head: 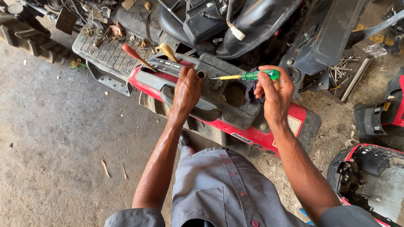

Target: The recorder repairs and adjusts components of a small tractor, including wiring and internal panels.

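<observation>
While the left hand (pixel 186 90) lies flat, fingers spread and grasping nothing, pressing down on the dark plastic console panel (pixel 210 94), the right hand (pixel 275 90) has its grip clenched round the green handle of a screwdriver (pixel 248 76). Its yellow shaft points left, the tip at or just beside a small round hole near the left fingertips; whether it is seated there I cannot tell. A dark rag (pixel 251 90) is tucked under the right hand. The panel rests on a red body cover (pixel 256 134) above the concrete floor (pixel 63 138). If the tip slips sideways, it could jab the bracing fingers, since they lie just beside the blade's line.
</observation>
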